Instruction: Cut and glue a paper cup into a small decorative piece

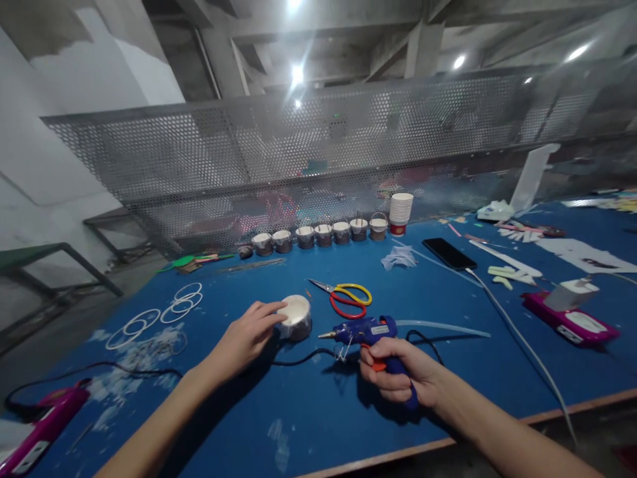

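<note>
My right hand [398, 372] is wrapped around the handle of a blue hot glue gun [365, 328], fingers at its orange trigger. The nozzle points left toward a small wrapped paper cup [297, 320]. At that cup's left side, my left hand [251, 332] holds the rim with its fingertips; the thumb is mostly hidden. A clear glue stick [448, 326] sticks out from the gun's rear. Just beyond the gun lie scissors [351, 299] with one red and one yellow handle.
Along the back stand several wrapped cups [323, 235] and a stack of paper cups [401, 211]. White rings [182, 303] lie at left. A phone [448, 253] with a white cable and a magenta power strip [570, 322] are at right. A perforated metal screen [308, 146] stands behind the blue table [239, 418].
</note>
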Motion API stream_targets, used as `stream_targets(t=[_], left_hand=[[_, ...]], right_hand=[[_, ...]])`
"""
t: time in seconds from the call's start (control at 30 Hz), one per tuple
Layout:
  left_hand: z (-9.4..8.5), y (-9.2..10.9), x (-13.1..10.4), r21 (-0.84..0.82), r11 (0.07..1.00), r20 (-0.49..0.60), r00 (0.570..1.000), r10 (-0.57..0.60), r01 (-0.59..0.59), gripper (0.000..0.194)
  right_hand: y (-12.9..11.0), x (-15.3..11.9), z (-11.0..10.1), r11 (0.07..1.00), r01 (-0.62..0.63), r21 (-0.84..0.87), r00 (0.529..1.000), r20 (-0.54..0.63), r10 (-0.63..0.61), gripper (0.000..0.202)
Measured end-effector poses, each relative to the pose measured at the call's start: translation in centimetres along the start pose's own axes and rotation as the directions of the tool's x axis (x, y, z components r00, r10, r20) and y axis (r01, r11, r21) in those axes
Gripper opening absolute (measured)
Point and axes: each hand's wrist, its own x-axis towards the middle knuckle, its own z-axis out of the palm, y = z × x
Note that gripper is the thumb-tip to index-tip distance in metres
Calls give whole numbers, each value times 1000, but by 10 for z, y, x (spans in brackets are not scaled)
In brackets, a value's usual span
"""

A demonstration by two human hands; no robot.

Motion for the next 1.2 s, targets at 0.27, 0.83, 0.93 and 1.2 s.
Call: stream_targets(t=[0.27, 0.83, 0.93, 1.2], left_hand=[[3, 7, 2, -139, 987, -36, 995, -89, 84, 29], [0, 40, 13, -653, 521, 157, 772, -616, 549, 31], [1, 43, 11, -656, 520, 157, 773, -615, 547, 34], [4, 50, 8, -587, 643, 55, 817, -574, 492, 27]], right_hand=[[-1, 0, 5, 997, 21, -79, 996, -82, -28, 16], [14, 10, 31, 455, -98, -885, 795, -344, -499, 10], [19, 10, 31, 380, -79, -921, 786, -292, -544, 8], [28, 15, 26, 197, 36, -980, 809, -87, -581, 12]])
